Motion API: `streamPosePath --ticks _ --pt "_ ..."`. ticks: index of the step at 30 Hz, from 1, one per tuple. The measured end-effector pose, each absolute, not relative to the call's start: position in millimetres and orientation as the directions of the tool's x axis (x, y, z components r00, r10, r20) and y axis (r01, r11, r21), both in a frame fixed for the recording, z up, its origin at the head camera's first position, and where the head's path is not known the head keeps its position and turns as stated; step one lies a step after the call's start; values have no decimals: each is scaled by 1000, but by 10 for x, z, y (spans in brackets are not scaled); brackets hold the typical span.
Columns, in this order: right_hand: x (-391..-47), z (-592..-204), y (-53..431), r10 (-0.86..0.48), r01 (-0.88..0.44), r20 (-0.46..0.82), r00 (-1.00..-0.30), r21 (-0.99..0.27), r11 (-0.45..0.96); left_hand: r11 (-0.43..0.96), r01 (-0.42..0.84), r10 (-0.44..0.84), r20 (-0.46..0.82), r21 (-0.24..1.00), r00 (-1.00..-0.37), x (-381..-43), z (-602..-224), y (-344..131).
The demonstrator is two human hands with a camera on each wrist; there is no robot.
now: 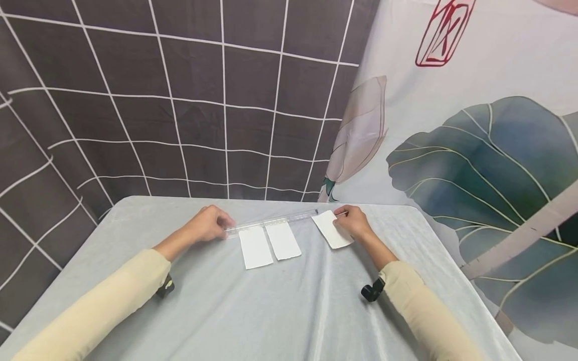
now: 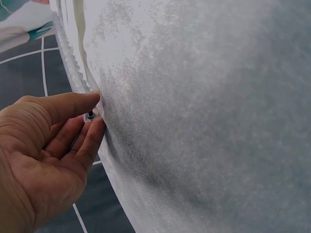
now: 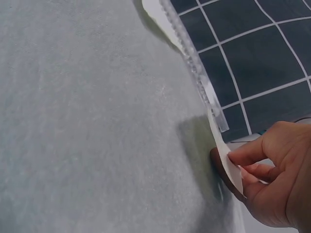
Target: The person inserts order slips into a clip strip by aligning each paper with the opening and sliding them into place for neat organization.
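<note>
A long clear plastic strip [image 1: 301,216] lies slantwise toward the far edge of the table. My left hand [image 1: 210,223] pinches its left end between thumb and fingers; in the left wrist view a small dark spot shows at that end of the strip [image 2: 74,73]. Two white paper pieces, a left one [image 1: 256,248] and a middle one [image 1: 283,241], lie side by side with their top edges along the strip. My right hand [image 1: 353,221] pinches a third white paper piece [image 1: 328,229] by its right side, near the strip's right end. This piece [image 3: 224,154] stands tilted over the cloth, with its shadow beside it.
A pale grey cloth covers the table [image 1: 271,306]. Behind it hangs a dark curtain [image 1: 194,120] with white grid lines, and to the right a white curtain [image 1: 406,100] with leaf prints. Small black devices sit at the left wrist [image 1: 166,287] and right wrist [image 1: 373,290].
</note>
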State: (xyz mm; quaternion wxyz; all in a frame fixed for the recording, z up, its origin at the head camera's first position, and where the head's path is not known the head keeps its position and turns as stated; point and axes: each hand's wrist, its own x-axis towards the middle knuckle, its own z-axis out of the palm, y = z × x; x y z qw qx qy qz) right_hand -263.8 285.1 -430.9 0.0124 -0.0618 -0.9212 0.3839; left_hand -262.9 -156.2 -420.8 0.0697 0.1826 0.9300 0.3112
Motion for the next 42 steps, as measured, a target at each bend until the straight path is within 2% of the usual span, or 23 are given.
streamPosePath --ticks 24,42 --pt "-2678 -4275 2737 131 106 -21 -991 -715 690 739 287 378 -23 609 -925 -2612 -4193 -1597" --pt "-2717 -4316 2594 116 109 -45 -992 -766 634 736 287 383 -27 613 -923 -2584 -4155 -1542"
